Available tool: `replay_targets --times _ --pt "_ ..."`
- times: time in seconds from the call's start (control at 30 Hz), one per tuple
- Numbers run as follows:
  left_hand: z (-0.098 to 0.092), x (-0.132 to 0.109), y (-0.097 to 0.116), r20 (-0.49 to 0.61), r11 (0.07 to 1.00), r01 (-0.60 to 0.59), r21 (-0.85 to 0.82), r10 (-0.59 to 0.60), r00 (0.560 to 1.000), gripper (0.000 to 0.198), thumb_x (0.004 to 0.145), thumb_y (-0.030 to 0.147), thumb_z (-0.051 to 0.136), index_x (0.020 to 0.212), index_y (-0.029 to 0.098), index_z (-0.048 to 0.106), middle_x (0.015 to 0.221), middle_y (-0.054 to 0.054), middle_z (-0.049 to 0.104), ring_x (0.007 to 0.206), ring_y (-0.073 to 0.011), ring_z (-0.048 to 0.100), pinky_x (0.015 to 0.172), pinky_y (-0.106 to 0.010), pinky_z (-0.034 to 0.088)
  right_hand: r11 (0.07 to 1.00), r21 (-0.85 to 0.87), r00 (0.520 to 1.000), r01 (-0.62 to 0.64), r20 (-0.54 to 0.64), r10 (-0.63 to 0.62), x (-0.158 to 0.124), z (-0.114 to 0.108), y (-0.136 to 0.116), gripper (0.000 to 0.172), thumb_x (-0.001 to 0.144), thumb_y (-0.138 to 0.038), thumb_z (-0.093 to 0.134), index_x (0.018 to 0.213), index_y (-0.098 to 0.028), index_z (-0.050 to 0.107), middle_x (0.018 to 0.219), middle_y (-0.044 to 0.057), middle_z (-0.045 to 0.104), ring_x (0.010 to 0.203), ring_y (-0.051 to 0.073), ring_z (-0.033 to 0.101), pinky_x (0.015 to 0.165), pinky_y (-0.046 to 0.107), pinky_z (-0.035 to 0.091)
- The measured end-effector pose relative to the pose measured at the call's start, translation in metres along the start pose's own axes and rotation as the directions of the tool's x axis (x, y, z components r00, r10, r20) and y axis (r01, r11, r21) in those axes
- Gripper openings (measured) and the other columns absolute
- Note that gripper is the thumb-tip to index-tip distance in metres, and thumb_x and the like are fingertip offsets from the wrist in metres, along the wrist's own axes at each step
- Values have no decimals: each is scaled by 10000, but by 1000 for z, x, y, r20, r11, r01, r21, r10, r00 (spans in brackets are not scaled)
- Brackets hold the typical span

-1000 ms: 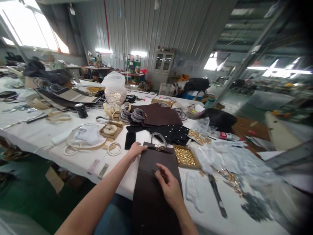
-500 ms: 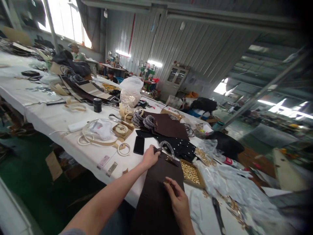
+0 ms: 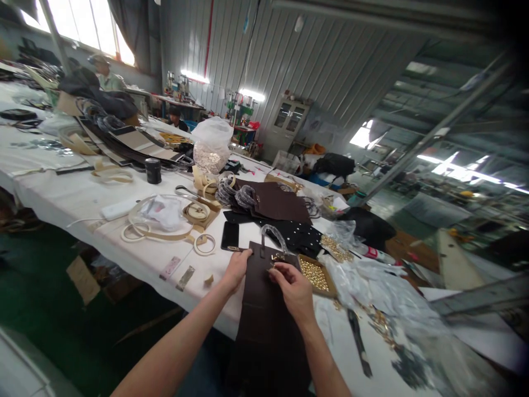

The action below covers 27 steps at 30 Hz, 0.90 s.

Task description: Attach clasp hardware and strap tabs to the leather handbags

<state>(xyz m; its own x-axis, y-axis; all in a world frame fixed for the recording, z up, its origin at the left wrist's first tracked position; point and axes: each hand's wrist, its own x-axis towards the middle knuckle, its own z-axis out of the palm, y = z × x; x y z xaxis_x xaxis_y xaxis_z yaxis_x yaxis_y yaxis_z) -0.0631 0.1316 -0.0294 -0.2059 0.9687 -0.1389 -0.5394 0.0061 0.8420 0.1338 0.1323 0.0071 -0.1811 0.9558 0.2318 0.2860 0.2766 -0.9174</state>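
Observation:
A dark brown bag panel lies along the table edge in front of me, its wrapped handle standing at the far end. My left hand is closed at the panel's upper left edge. From its fingertips a dark strap with a shiny metal piece sticks out to the left. Over the panel, my right hand pinches a small gold-coloured metal piece, mostly hidden by the fingers, just below the gold clasp. A shallow box of gold-coloured studs sits right of the panel.
A phone, a tape roll and a black jar are on the left. Beyond lie stacked brown panels. To the right are a black-handled tool and plastic sheeting. Other people sit far back.
My right hand has moved up the panel to the clasp. My left hand has shifted left to the panel's edge, with the strap turned outward. The whole view has swung slightly.

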Motion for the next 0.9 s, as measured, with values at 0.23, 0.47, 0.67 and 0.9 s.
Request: replay_targets --times 0.23,0.47,0.67,0.9 --pt "8 -24 17 -23 914 -241 325 263 965 541 1077 617 569 744 193 619 648 6 550 604 -141 468 547 -261 360 999 -22 1000 26 -1 -26 23 10 -40 505 949 -645 830 1218 -219 851 1117 93 857 895 277 837 875 422 721" --pt "18 -47 34 61 849 -364 384 370 927 545 1118 603 541 820 197 749 795 -67 717 779 -215 628 690 -298 484 958 -207 978 199 -15 -206 24 11 -68 358 1038 -514 757 1250 -239 844 1125 86 859 852 262 834 839 388 705" --pt "27 -59 44 101 782 -471 409 474 875 432 1160 475 514 1080 194 832 1085 -101 819 1002 -252 725 949 -341 546 913 -291 956 287 29 -292 21 6 -75 273 1067 -427 719 1224 -249 854 1177 81 854 968 272 831 941 403 680" --pt "29 -64 44 116 746 -519 416 523 845 365 1165 409 531 1206 204 830 1182 -106 834 1056 -254 756 982 -359 570 830 -390 913 399 90 -397 16 3 -88 169 1068 -317 706 1127 -264 856 1106 51 852 979 258 810 948 390 637"
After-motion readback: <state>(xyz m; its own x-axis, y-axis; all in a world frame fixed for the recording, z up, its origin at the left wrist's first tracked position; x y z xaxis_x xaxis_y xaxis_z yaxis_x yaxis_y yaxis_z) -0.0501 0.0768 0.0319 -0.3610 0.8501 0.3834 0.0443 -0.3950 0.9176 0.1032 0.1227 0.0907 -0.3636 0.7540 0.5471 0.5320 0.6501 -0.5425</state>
